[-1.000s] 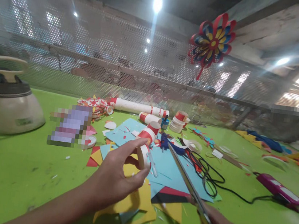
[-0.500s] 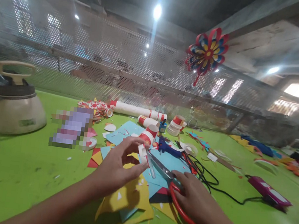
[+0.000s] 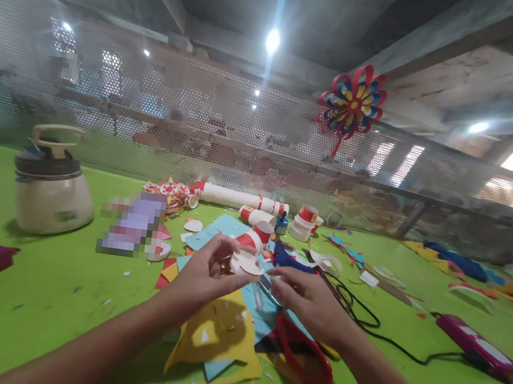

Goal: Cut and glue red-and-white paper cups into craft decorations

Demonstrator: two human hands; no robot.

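My left hand (image 3: 208,267) pinches a small curved white paper piece with a red edge (image 3: 246,266) between thumb and fingers. Close to its right side, my right hand (image 3: 306,296) has its fingertips apart and nothing visible in them. Beneath that hand lie the red-handled scissors (image 3: 282,346), their blades partly hidden by the fingers. Yellow paper (image 3: 214,331) and light blue paper (image 3: 213,230) spread under both hands, with small white scraps on top. Just behind the held piece is a red and white paper cup (image 3: 255,236).
A blue glue gun (image 3: 292,258) with a black cord lies to the right, near a purple power strip (image 3: 477,344). A large flask (image 3: 52,196) stands left. Behind are a long white tube (image 3: 237,198), stacked cups (image 3: 303,223) and a perforated metal screen (image 3: 226,131).
My right hand has let go of the scissors, which now rest on the papers, and has moved up toward the paper piece. My left hand has turned that piece flatter.
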